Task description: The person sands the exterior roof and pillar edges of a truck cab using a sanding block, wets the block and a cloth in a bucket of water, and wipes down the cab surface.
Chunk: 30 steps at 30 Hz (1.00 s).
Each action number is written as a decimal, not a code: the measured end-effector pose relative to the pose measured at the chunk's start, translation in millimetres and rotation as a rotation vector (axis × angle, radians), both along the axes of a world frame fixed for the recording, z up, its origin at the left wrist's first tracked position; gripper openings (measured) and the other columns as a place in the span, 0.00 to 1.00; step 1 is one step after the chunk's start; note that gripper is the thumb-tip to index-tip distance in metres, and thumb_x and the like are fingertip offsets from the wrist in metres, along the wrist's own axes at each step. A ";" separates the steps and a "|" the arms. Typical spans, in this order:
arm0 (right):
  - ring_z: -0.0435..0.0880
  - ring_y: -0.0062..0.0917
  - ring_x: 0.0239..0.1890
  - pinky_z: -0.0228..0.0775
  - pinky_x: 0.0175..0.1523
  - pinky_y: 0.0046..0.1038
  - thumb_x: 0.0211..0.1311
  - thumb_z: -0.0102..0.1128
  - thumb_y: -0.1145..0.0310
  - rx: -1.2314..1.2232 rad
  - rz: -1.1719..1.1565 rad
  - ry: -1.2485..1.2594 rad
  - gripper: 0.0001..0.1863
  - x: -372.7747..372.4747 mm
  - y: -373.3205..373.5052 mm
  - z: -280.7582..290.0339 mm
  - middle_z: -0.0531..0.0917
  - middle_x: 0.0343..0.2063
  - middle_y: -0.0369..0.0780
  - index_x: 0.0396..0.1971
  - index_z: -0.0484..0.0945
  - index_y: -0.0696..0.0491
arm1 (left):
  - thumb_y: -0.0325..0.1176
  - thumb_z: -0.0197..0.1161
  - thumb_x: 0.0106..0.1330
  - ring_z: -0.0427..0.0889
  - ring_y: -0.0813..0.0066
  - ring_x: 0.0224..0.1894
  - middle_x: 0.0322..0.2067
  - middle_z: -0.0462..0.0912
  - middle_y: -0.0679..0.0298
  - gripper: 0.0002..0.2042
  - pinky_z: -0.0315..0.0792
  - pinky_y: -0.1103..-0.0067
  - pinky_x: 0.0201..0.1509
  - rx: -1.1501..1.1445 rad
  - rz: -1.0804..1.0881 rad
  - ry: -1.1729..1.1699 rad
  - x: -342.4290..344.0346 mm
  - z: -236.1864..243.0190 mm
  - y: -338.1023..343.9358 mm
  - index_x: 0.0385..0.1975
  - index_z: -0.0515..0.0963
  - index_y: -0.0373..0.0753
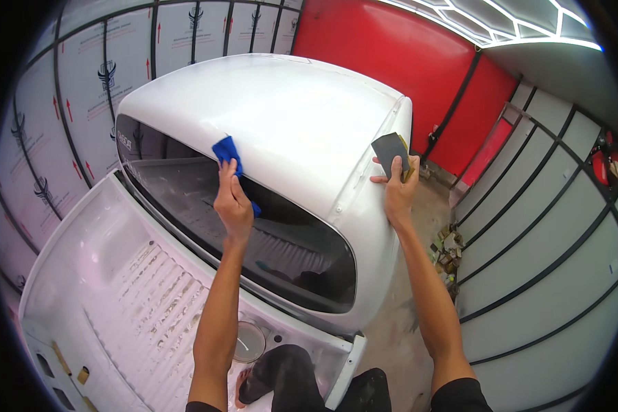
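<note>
My left hand (232, 206) grips a blue cloth (224, 147) at the roof's rear edge, just above the dark rear window (295, 257). My right hand (397, 192) holds a dark grey sheet or pad with a yellowish piece behind it (389, 151), beside the ridged strip (353, 192) at the right edge of the white cab roof (254, 99). The white truck bed (103, 261) lies below my arms, with a round container (250, 340) near my knee.
White panelled walls stand left (69, 96) and right (529, 240), a red wall (350, 48) at the back, lit ceiling above. A narrow floor strip (391, 329) along the cab's right side holds piled small items (446, 247). My bare foot and legs are in the bed.
</note>
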State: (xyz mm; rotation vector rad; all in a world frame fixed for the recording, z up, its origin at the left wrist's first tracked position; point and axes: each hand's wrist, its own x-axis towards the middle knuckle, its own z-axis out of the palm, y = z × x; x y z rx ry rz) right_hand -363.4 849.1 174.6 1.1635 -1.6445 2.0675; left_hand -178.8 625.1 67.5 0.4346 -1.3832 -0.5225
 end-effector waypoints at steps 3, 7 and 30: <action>0.89 0.30 0.47 0.85 0.34 0.24 0.83 0.44 0.64 -0.001 -0.003 0.085 0.09 0.6 -5.8 -4.0 0.78 0.44 0.44 0.45 0.60 0.54 | 0.31 0.51 0.81 0.87 0.59 0.53 0.47 0.86 0.48 0.14 0.78 0.72 0.57 0.190 -0.125 0.085 19.7 -16.1 48.4 0.52 0.81 0.28; 0.90 0.27 0.42 0.80 0.33 0.21 0.83 0.44 0.66 0.048 -0.019 0.109 0.09 4.3 -5.5 1.1 0.77 0.38 0.42 0.42 0.60 0.55 | 0.41 0.56 0.80 0.83 0.76 0.29 0.28 0.79 0.62 0.15 0.79 0.80 0.38 0.902 -0.486 0.463 75.1 -91.9 75.2 0.36 0.77 0.34; 0.88 0.22 0.41 0.75 0.43 0.20 0.83 0.45 0.66 0.274 -0.139 0.206 0.07 -25.6 3.5 0.6 0.83 0.42 0.45 0.45 0.61 0.54 | 0.61 0.57 0.74 0.74 0.64 0.18 0.19 0.71 0.62 0.23 0.70 0.66 0.18 1.900 -0.185 0.710 286.6 -401.2 187.5 0.33 0.67 0.45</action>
